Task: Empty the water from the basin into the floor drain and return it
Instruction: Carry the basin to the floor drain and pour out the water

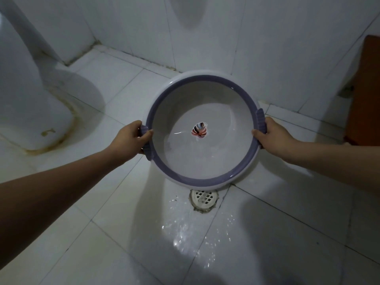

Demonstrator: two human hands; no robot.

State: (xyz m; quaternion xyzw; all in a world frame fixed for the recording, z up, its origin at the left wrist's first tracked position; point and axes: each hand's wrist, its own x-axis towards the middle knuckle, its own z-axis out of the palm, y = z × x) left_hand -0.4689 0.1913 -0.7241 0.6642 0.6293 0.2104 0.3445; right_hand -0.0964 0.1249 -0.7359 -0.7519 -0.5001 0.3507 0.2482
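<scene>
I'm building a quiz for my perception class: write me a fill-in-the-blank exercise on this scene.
1. The basin is held by ___ hands: the left hand and the right hand.
2. The band round the basin's rim is ___.
3. The toilet stands on the person's ___ side.
4. The tiles beside the floor drain glisten because they are ___.
Missing words: two; purple; left; wet.

Dim white-tiled walls [267, 38] and floor [102, 243], toilet [30, 89] left, brown cabinet [364, 89] right.
</scene>
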